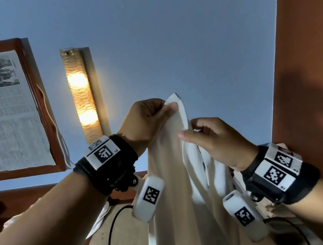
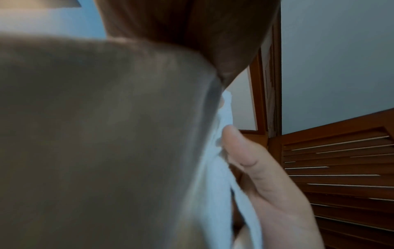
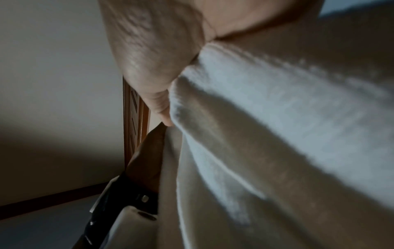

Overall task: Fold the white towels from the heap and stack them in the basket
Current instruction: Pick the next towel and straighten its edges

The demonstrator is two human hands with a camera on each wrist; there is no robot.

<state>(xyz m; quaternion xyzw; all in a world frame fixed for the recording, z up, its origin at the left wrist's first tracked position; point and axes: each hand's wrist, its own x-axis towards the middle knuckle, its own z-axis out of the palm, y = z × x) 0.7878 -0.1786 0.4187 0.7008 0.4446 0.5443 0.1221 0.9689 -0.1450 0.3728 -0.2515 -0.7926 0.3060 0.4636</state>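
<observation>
A white towel (image 1: pixel 176 182) hangs lengthwise in front of a blue wall, held up by both hands. My left hand (image 1: pixel 167 106) pinches its top corner between thumb and fingers. My right hand (image 1: pixel 187 132) pinches an edge of the same towel a little lower and to the right. The towel (image 2: pixel 106 134) fills the left wrist view, with a thumb (image 2: pixel 245 151) pressed against its edge. It also fills the right wrist view as blurred towel folds (image 3: pixel 277 118). No basket is in view.
More white cloth (image 1: pixel 99 219) lies low at the left on a wooden surface, crossed by a black cable (image 1: pixel 111 231). A framed newspaper (image 1: pixel 3 110) and a lit wall lamp (image 1: pixel 82 95) hang at the left. A brown panel (image 1: pixel 309 51) stands close on the right.
</observation>
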